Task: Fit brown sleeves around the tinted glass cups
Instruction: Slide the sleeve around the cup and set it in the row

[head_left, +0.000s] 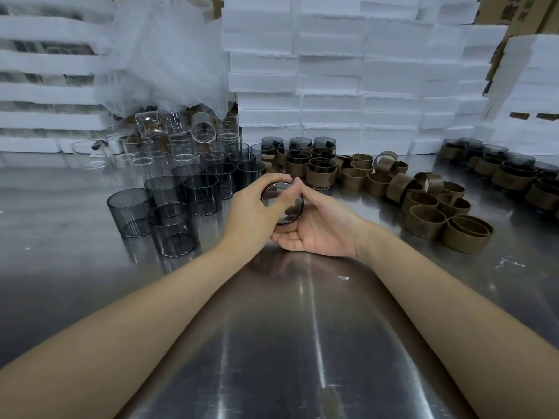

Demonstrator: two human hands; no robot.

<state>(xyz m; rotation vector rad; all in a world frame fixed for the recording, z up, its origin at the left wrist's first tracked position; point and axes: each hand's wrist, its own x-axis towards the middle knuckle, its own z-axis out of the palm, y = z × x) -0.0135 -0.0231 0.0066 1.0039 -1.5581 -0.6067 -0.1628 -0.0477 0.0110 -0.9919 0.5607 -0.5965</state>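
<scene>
Left hand (252,208) and right hand (320,229) gripping tinted cup (282,204), bare cups (172,225) left, brown sleeves (425,220) right

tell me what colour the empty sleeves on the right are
The sleeves are brown; head view.

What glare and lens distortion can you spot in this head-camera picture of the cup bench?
Head view: light streaks in bright bands down the steel table; the wide lens bows the stacked foam boxes and stretches both forearms toward the lower corners; the tinted cup gripped by the left hand and right hand shows pale glare on its glass.
</scene>
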